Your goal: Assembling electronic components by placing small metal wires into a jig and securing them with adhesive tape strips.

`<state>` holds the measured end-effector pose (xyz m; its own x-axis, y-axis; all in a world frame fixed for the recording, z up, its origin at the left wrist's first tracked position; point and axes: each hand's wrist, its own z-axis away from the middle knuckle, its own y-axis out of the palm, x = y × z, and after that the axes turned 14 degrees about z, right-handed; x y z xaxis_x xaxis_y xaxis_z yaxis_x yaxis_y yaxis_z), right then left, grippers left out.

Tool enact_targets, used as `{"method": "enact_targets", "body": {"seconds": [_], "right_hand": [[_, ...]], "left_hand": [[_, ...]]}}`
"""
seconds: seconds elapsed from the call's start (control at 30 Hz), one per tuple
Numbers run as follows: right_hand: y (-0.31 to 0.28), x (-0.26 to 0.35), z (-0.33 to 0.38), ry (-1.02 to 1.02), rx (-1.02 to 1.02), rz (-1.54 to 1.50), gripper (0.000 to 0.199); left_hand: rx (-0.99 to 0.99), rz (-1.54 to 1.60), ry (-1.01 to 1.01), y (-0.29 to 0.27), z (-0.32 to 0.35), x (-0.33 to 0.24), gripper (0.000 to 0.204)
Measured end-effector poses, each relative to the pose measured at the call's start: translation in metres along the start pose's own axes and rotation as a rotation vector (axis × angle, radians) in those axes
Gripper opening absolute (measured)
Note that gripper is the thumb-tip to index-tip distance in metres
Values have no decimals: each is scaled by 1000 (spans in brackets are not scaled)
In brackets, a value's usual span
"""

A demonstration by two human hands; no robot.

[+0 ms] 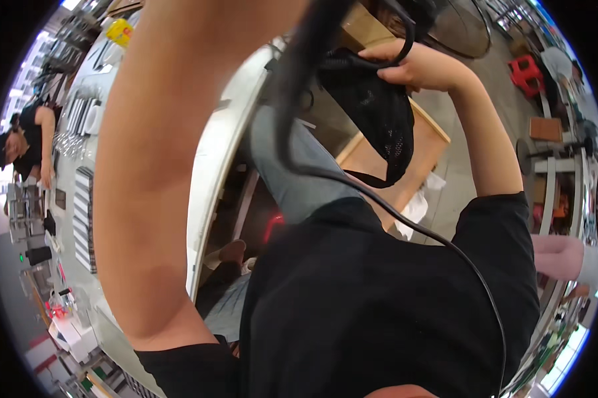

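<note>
My right hand (405,66) is raised at the upper right, its fingers closed on a black mesh cap (372,109). The cap hangs below the hand, with a thin strap across an opening at its lower end. My left forearm (156,152) fills the left of the view and runs up past the top edge, so my left hand is hidden. A thick black cable (291,113), blurred near the top, passes close to the camera. It curves down across my black shirt (378,312).
A white table (213,156) runs along my left, with striped boxes (83,219) on it. A person (30,139) in a dark cap stands beyond it. Below the mesh cap is a wooden board (412,156). A red stool (527,74) stands at the far right.
</note>
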<state>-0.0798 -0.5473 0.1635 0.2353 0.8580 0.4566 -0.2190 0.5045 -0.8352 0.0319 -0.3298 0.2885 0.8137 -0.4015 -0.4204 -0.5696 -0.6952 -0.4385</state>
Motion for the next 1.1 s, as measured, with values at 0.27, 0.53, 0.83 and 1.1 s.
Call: {"method": "enact_targets", "body": {"seconds": [0.27, 0.53, 0.83, 1.1], "right_hand": [[123, -126, 71, 14, 214, 25, 51], [203, -177, 80, 117, 219, 73, 43], [256, -232, 46, 256, 187, 294, 41], [292, -261, 21, 427, 15, 343, 32]], "left_hand": [[570, 204, -491, 85, 42, -21, 15], [571, 345, -361, 156, 137, 11, 27], [581, 405, -454, 158, 166, 25, 35], [540, 570, -525, 163, 227, 7, 31]]}}
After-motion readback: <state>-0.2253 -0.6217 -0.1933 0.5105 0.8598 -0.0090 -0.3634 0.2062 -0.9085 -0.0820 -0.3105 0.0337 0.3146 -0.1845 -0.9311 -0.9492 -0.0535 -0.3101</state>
